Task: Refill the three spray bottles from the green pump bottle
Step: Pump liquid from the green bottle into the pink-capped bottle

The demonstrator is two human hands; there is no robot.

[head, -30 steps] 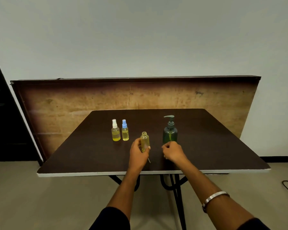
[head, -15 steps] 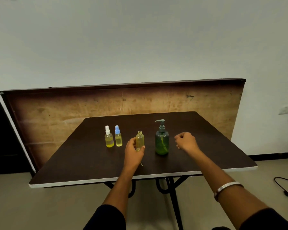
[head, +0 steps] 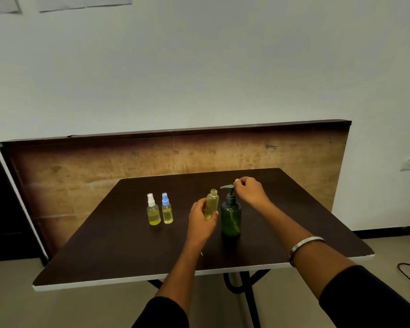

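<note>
Left hand grips the uncapped spray bottle by its body, upright, mid-bench beside the green pump bottle. Right hand hovers at the pump head, fingers curled; whether it touches I cannot tell. I judge the small bottle light, smooth and tippy, best held mid-body. Two capped bottles stand toward the left edge.

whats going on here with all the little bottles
A person is refilling small spray bottles. Their left hand holds an uncapped clear plastic bottle of yellow liquid close beside the green pump bottle, under its spout. Their right hand is at the pump head, fingers curled. A white-capped spray bottle and a blue-capped spray bottle stand upright side by side, further left on the dark brown table.
</note>
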